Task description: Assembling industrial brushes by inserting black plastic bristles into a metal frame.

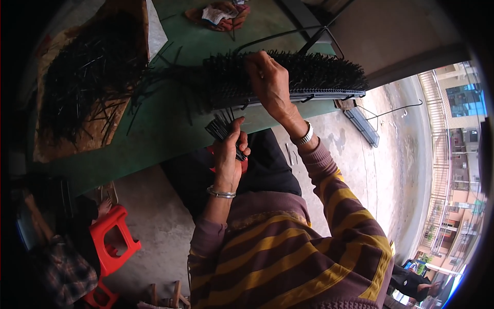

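Observation:
My left hand (pixel 230 147) is closed around a bundle of thin black strips (pixel 218 127), their ends fanning out above the thumb. It hovers just off the near edge of the green table (pixel 121 159). My right hand (pixel 270 82) is up at a long rack (pixel 329 77) densely filled with upright black strips. Its fingers are pinched together above the row, toward the rack's left half. Whatever lies between those fingertips is too small and dark to make out. Dark wire hooks show along the rack's near side.
A big heap of loose black strips (pixel 87 72) lies on a brown sheet at the left. A crumpled cloth (pixel 221 15) sits at the far edge. Red stools (pixel 116 239) and a person in plaid (pixel 67 268) are at lower left. A grey channel-shaped frame (pixel 363 126) stands right.

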Action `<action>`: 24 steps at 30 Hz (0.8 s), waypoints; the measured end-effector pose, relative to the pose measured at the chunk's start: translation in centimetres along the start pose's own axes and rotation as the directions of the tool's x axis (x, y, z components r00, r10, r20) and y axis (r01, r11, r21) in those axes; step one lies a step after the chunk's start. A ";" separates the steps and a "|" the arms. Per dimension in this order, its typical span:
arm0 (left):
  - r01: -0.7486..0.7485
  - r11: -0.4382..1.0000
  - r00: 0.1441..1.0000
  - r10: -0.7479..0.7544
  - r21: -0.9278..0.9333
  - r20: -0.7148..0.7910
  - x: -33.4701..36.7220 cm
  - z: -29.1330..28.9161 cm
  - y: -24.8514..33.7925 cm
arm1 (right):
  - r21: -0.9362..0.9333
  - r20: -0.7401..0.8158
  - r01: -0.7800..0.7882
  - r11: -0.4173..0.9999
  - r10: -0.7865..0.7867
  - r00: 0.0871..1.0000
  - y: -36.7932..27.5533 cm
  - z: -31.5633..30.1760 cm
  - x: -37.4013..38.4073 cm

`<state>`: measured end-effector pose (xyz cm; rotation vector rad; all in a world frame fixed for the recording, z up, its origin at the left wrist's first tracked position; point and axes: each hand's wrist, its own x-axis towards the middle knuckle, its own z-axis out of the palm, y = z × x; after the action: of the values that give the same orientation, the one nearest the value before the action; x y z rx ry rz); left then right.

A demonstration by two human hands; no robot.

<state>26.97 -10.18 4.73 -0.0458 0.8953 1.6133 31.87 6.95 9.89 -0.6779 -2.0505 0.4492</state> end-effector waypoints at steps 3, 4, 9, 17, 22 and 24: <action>-0.011 1.000 1.000 0.011 0.007 0.000 -0.1 0.0 0.1 | 0.015 0.007 0.004 1.000 -0.004 1.000 0.4 0.1 0.1; -0.013 1.000 1.000 0.013 0.012 -0.005 -0.2 0.1 0.1 | 0.016 0.008 0.004 1.000 -0.005 1.000 0.3 0.1 0.1; -0.021 0.999 1.000 0.020 -0.036 -0.006 -0.3 0.1 0.1 | -0.113 0.141 0.012 0.994 0.004 0.990 0.3 0.0 -0.3; -0.008 0.999 1.000 0.008 -0.052 0.009 -0.5 -0.2 0.3 | -0.259 0.124 0.157 0.953 -0.128 0.984 0.3 1.4 0.0; -0.030 1.000 1.000 0.030 -0.006 -0.007 -1.2 0.9 0.6 | -0.191 0.172 -0.015 0.981 0.048 0.984 0.6 1.0 0.2; -0.026 1.000 1.000 0.026 -0.014 0.004 -1.3 0.9 0.4 | -0.437 0.318 0.168 0.884 -0.023 0.948 0.7 0.7 -0.5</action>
<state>27.38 -10.73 6.15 -0.0410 0.8853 1.6428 31.68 7.10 8.81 -0.8172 -2.5086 -0.0058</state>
